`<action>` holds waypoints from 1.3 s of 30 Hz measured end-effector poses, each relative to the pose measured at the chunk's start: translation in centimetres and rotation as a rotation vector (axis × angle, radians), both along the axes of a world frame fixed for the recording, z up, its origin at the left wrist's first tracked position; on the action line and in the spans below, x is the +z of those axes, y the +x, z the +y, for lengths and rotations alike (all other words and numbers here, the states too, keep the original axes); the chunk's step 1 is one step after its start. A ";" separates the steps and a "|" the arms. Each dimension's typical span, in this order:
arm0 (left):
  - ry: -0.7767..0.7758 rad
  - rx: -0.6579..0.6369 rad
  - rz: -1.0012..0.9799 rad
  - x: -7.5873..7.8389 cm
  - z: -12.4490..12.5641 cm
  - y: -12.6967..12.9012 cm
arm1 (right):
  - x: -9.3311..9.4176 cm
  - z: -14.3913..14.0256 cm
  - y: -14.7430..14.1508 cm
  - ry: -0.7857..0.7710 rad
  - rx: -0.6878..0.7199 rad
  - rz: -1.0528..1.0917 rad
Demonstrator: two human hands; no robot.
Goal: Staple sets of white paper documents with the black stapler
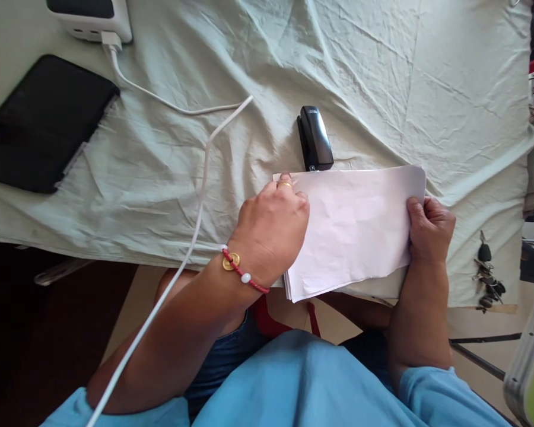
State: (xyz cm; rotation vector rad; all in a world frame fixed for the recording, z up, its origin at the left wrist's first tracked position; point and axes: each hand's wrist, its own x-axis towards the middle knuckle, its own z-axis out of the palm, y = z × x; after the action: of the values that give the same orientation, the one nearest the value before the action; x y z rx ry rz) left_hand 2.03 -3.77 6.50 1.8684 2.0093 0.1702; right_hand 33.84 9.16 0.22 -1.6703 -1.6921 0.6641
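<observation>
Right hand (pixel 431 228) gripping: thumb on top of the paper stack (pixel 353 228) at its R edge, fingers tucked behind. I judge this grip is there to keep the sheets level & stop them fanning out. Left hand (pixel 273 222) closed on the L side of same, knuckles up, one digit at the far L corner; rest of its fingers hidden from me, so exact hold n/k. Prob. pins that side so the edges stay together, tho' I note several layers showing slightly out of line at the near L corner.

Stack pos.: near edge of table, between both hands, near edge jutting past the cloth (pixel 382 89), prob. for easy reach. Stapler (pixel 315 139) stands just beyond the far edge of the paper, its near end right up against it; contact or overlap I can't confirm from here. Placement looks handy for both hands.

Other items, per my feed: phone (pixel 48 121) lying flat, far L; power bank (pixel 93 21) beyond it w/ white cable (pixel 200 204) plugged in, running across my view of the L forearm, prob. feeding equipt. Keys (pixel 487 273) at R, near table edge, apart from the paper.
</observation>
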 end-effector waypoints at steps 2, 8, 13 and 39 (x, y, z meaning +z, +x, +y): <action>-0.008 0.013 0.014 0.4 0.0 0.2 | 0.1 0.0 -0.1 0.003 0.001 0.006; 0.011 0.122 -0.057 0.7 0.3 0.4 | 0.1 -0.1 -0.1 0.007 0.003 0.012; 0.050 0.219 -0.090 0.3 1.0 -0.8 | -0.1 0.0 0.1 0.014 0.003 0.004; 0.087 0.116 0.038 -1.1 0.4 0.4 | 0.0 0.0 0.1 0.007 0.013 -0.022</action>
State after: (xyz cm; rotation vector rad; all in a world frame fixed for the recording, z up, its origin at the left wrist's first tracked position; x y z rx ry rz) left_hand 2.46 -3.38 5.39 1.8195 2.1703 0.2594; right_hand 33.95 9.16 0.21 -1.6693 -1.7203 0.6471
